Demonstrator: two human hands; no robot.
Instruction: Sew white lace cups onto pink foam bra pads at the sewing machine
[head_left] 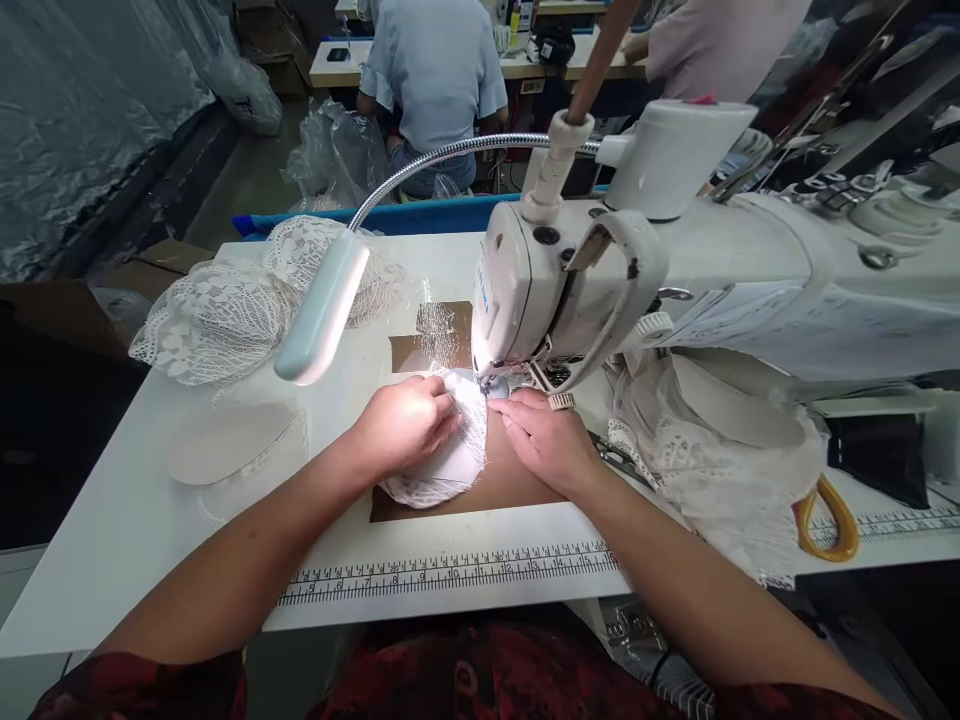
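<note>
A white lace-covered fabric piece lies on the brown patch of the sewing table, under the needle of a white sewing machine. My left hand rests on top of the piece, fingers curled and pressing it down. My right hand lies just right of it, fingers pinched on its edge close to the presser foot; a band of tape sits on one finger.
A gooseneck lamp hangs over the table's left. Lace pieces pile at the back left, a plain oval cup nearer. More lace and yellow-handled scissors lie right. A ruler strip lines the front edge. Two people work behind.
</note>
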